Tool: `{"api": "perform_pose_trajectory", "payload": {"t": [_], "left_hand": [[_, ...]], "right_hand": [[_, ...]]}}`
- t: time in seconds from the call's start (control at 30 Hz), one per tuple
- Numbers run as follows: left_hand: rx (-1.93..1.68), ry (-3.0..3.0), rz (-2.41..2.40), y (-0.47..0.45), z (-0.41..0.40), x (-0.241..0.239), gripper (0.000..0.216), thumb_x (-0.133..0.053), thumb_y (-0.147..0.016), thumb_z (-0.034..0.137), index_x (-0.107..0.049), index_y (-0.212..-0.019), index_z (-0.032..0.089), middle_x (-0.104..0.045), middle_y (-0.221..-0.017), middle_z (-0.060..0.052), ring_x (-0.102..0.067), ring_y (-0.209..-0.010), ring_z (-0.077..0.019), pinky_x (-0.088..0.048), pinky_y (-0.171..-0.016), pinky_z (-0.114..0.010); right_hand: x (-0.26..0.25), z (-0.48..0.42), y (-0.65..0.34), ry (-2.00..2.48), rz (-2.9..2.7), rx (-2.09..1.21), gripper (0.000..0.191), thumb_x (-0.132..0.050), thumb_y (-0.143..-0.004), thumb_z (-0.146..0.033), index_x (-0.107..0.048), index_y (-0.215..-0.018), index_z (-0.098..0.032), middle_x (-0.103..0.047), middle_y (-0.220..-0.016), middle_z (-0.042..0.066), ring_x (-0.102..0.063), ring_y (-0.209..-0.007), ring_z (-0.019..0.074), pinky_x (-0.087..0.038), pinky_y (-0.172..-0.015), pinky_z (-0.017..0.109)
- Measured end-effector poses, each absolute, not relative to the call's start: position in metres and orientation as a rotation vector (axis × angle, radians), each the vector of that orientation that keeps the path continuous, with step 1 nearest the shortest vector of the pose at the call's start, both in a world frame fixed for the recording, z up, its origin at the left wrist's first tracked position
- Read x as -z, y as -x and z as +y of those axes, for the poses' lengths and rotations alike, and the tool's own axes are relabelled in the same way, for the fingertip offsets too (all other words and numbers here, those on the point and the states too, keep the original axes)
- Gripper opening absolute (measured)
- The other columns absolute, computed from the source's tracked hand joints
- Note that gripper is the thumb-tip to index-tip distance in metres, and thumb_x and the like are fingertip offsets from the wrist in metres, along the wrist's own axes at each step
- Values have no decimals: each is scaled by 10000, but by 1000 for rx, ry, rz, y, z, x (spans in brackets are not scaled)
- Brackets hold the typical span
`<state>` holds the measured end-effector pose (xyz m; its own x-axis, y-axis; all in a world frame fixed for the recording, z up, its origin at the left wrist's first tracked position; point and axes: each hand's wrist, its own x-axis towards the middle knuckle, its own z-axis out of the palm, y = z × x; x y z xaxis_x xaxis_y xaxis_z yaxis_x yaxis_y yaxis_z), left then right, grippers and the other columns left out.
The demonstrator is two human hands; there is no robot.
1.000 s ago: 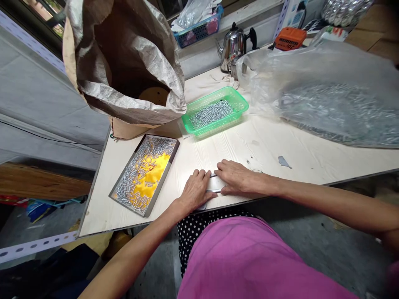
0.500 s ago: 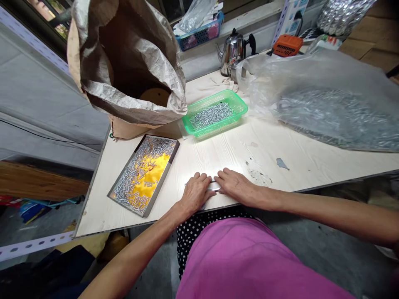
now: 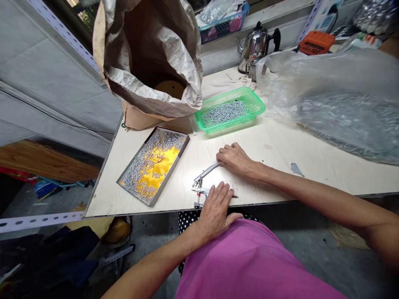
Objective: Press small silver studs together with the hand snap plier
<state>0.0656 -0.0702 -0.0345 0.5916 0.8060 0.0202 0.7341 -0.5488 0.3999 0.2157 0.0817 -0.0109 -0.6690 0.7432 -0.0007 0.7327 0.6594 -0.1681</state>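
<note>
- Looks like small workshop
- Has tray [image 3: 165, 177] and green basket [image 3: 237, 122] of loose small metal pieces [image 3: 225, 113] on worktable [image 3: 274, 145]
- Also has bulk plastic bag [image 3: 336, 68] of metal parts [image 3: 349, 112], lever tool [image 3: 199, 189], large sack [image 3: 182, 45]

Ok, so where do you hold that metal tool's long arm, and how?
Probably the far end of the long arm, from the right: it's slim and slants away from the rest of the metal tool, and the right hand holds it there.
</note>
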Motion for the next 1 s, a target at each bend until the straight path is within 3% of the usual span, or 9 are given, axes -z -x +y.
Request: {"api": "perform_pose_trajectory", "payload": {"t": [0.13,0.27,0.43,0.53,0.63,0.7,0.87,1.0], "left_hand": [[-324,-2399,1241,-65,-70,36,699,-522,-897,561,-396,-1413,107,-474,-1433,-209,-379,-1385,-346,-313,-1131,-543],[-292,-2322,1298,-64,-78,44,682,-508,-892,587,-464,-1369,102,-570,-1321,-217,-519,-1254,-368,-407,-1053,-528],[-176,-2316,1346,-64,-86,45,698,-500,-877,633,-499,-1337,109,-608,-1259,-205,-585,-1153,-374,-470,-973,-516],[-254,-2428,1239,-58,-81,38,584,-503,-906,578,-547,-1267,122,-630,-1222,-163,-597,-1130,-309,-488,-957,-431],[-524,-2604,1160,-30,-60,24,275,-456,-983,327,-621,-1115,150,-670,-1061,-102,-607,-1030,-208,-492,-889,-323],[-702,-2663,1393,4,-35,13,246,-413,-980,177,-658,-991,158,-661,-929,-85,-591,-896,-180,-483,-796,-299],[-543,-2271,2272,96,40,-5,276,-434,-969,215,-691,-882,170,-618,-886,-80,-517,-873,-203,-425,-774,-318],[-366,-2010,2291,129,80,1,281,-466,-911,231,-643,-705,158,-581,-875,-90,-488,-930,-231,-388,-786,-323]], "right_hand": [[-2,55,-181,702,-2960,-196,92,-619,-899,-249,-701,-938,-231,-644,-1010,72,-482,-983,249,-285,-773,376],[5,31,-148,170,-3021,-201,102,-671,-851,-242,-694,-753,-224,-631,-987,58,-449,-1071,262,-297,-847,405],[23,27,-119,0,-2953,-189,104,-607,-867,-158,-647,-774,-183,-628,-886,50,-492,-929,209,-319,-882,397],[17,36,-108,128,-2784,-369,136,-520,-927,-182,-617,-832,-178,-625,-808,27,-510,-810,176,-365,-813,346],[-11,66,-117,363,-2489,-442,157,-453,-941,-179,-593,-870,-177,-618,-797,33,-521,-760,164,-396,-730,300],[-34,100,-136,514,-2315,-354,149,-448,-922,-162,-582,-861,-182,-613,-807,44,-537,-767,169,-413,-716,292],[-65,192,-198,1026,-2103,35,147,-490,-896,-216,-634,-902,-191,-618,-825,82,-572,-794,236,-439,-728,353],[-54,202,-216,1151,-2115,134,265,-520,-904,-283,-632,-1106,-153,-635,-967,139,-590,-898,283,-460,-772,402]]}}
